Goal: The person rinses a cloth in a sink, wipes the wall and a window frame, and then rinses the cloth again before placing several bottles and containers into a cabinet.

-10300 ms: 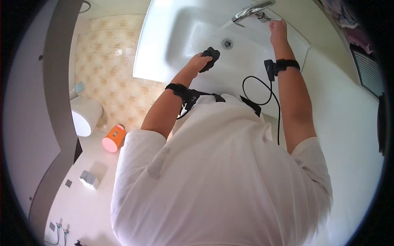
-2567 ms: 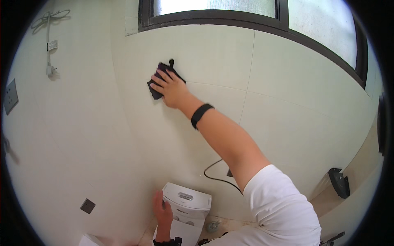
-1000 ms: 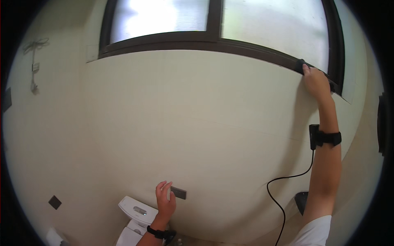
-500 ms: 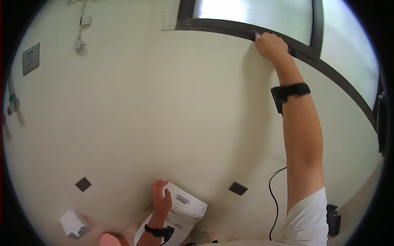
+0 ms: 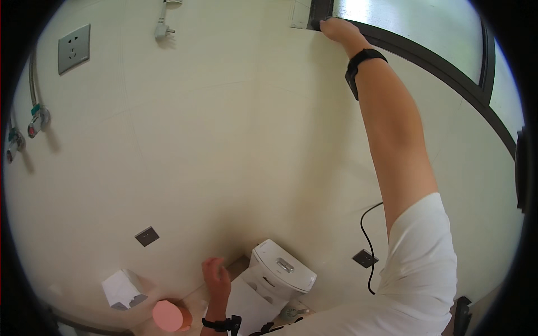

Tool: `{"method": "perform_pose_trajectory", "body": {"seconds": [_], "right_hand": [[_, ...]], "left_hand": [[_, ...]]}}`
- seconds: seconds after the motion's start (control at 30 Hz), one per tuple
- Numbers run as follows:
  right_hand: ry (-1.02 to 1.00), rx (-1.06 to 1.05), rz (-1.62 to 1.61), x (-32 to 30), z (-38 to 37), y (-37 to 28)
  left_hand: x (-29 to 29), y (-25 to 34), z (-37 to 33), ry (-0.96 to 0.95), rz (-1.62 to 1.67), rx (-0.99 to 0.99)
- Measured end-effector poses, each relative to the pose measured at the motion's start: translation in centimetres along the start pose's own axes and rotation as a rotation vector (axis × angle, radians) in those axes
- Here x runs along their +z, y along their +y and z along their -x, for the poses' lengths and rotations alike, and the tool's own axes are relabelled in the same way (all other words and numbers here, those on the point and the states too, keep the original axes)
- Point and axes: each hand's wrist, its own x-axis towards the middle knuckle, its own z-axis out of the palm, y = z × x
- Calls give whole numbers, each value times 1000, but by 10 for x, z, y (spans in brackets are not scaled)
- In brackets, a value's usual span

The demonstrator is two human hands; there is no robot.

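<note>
Right hand [image 5: 340, 31], head view: fingers curled closely over a dark cloth [image 5: 318, 24], of which only a small edge shows beyond the fingertips; the grip beneath is hidden. Hand and cloth lie against the lower left corner of the dark window frame [image 5: 414, 56]. Left hand [image 5: 216, 274], far below the right: partly open, fingers loosely bent and somewhat blurred, with nothing visible in its grasp.

Edges and room: the lower bar of the frame runs from the right hand rightward and downward in a curve. Bare pale wall [image 5: 241, 140] extends below and to the left of the right hand, reaching down toward the left hand. Well to the left of the right hand are a hanging plug [image 5: 163, 32] and a grey wall socket [image 5: 74, 49]. One dark wall plate [image 5: 147, 236] lies to the upper left of the left hand. A loose black cable [image 5: 363, 227] hangs below the right forearm.

Containers: just right of the left hand stands the toilet tank [image 5: 284, 266], its lid in place. To the lower left of that hand are a pink-topped bin [image 5: 168, 316] and, farther left, a white wall-mounted box [image 5: 122, 289]; the contents of both cannot be told.
</note>
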Motion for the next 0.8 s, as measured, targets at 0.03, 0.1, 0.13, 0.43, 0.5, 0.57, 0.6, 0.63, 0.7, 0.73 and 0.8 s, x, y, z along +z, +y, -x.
{"method": "perform_pose_trajectory", "body": {"seconds": [0.03,0.1,0.13,0.43,0.5,0.57,0.6,0.63,0.7,0.73,0.8], "right_hand": [[2,-4,-10,12,-20,1],[108,22,-190,32,-69,33],[110,-9,-290,30,-79,40],[11,299,-1232,-23,-44,41],[-20,319,-1287,-31,-44,54],[-57,351,-1332,-32,-51,63],[-66,353,-1340,-32,-49,60],[-17,347,-1335,-35,-44,55],[66,239,-1253,-54,-59,117],[67,250,-1242,-62,-70,121],[284,538,-651,-66,-75,110]], "left_hand": [[-5,-1,0,29,2,-30],[1,-4,-2,40,72,-35],[-1,-7,-3,68,118,-54],[-27,-25,5,137,92,-187],[-19,-26,4,121,115,-213],[-15,-23,4,63,135,-203],[-16,-23,5,65,124,-208],[-18,-24,6,73,127,-198],[-2,-20,0,34,183,-154],[3,-17,-5,18,190,-148],[2,-13,-9,15,170,-155]]}}
